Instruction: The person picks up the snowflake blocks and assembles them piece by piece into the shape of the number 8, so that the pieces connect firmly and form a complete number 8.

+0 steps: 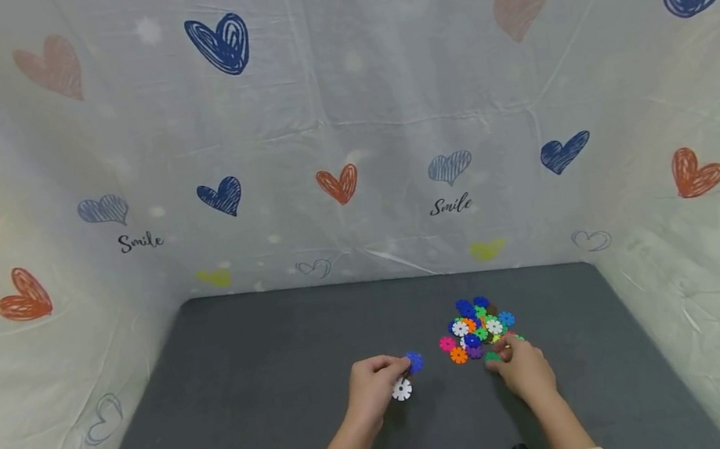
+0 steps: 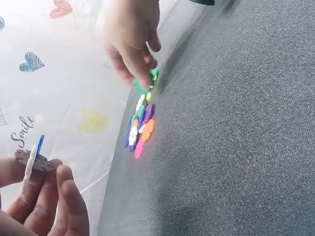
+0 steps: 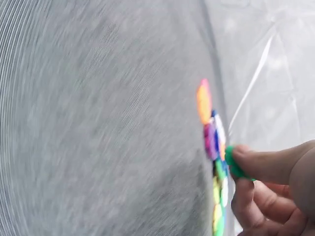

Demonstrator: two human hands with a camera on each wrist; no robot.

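My left hand [image 1: 370, 393] pinches a few interlocked plastic snowflake discs: a blue disc [image 1: 415, 362], a white disc [image 1: 402, 390] and a grey-brown disc [image 2: 42, 163], which shows only in the left wrist view. Over the near right edge of a pile of loose snowflake discs [image 1: 472, 341] is my right hand [image 1: 527, 371]. Between its thumb and fingers it pinches a green disc [image 3: 236, 166], seen partly hidden by the thumb in the right wrist view.
The pile of mixed colours lies on a dark grey table [image 1: 254, 401], with an orange disc [image 1: 458, 355] and a pink disc [image 1: 447, 343] at its left edge. A pale curtain [image 1: 367, 96] printed with hearts encloses the back and sides.
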